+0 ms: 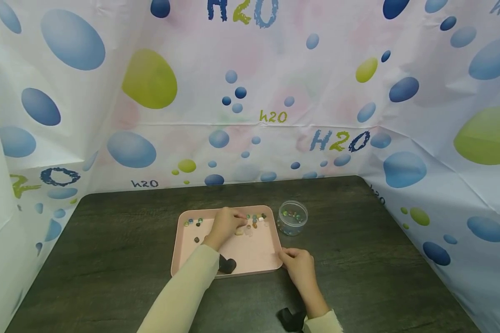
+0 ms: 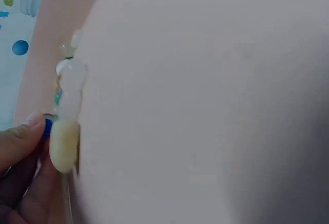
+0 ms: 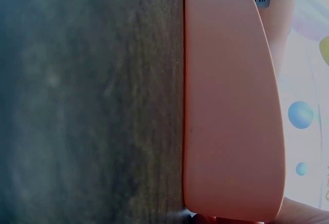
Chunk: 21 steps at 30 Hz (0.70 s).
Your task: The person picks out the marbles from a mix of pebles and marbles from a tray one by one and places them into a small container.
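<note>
1. One blue piece [image 2: 48, 127] is pinched in the left grip [image 1: 226, 226], over the far side of the pink tray [image 1: 254, 256].
2. The right grip [image 1: 300, 268] holds the tray's near right corner.
3. A clear jar [image 1: 290, 229] stands on the tabletop [image 1: 379, 263], right of the tray.

Soft light, bright sheet [image 1: 308, 83], dark worktop [image 1: 379, 259].
Left wrist view is hazy, soft shadow darkening the tray [image 2: 195, 90]; right wrist view blurs the worktop away from the tray's edge.
</note>
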Available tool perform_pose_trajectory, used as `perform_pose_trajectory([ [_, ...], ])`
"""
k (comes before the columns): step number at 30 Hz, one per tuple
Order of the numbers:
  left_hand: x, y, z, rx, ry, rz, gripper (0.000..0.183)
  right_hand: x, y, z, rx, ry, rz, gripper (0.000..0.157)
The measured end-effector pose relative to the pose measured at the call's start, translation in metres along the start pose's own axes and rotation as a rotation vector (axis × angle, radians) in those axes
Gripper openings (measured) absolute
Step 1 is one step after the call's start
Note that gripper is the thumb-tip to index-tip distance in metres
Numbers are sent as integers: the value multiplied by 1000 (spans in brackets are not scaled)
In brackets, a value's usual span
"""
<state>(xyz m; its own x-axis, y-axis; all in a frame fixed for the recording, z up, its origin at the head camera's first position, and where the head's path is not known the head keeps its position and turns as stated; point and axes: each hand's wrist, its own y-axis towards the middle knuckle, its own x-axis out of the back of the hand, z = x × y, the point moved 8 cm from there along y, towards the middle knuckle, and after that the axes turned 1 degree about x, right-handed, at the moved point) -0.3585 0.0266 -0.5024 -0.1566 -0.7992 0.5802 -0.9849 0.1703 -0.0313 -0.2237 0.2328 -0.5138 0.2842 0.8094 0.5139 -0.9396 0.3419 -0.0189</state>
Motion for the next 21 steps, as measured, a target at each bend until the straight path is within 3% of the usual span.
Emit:
perform_pose_trajectory([
  [4,1,3,-8,-1,-29,-19,8,1,-1,2,4,-3,-4,15],
  [9,-2,7,-31,-56,-20,-29,12,1,-1,3,0,4,-3,15],
  [14,-12,9,-49,-24,-112,15,12,1,-2,4,6,12,-1,14],
  [21,-30,11,-74,-46,-111,43,16,3,-2,5,15,8,-5,13],
])
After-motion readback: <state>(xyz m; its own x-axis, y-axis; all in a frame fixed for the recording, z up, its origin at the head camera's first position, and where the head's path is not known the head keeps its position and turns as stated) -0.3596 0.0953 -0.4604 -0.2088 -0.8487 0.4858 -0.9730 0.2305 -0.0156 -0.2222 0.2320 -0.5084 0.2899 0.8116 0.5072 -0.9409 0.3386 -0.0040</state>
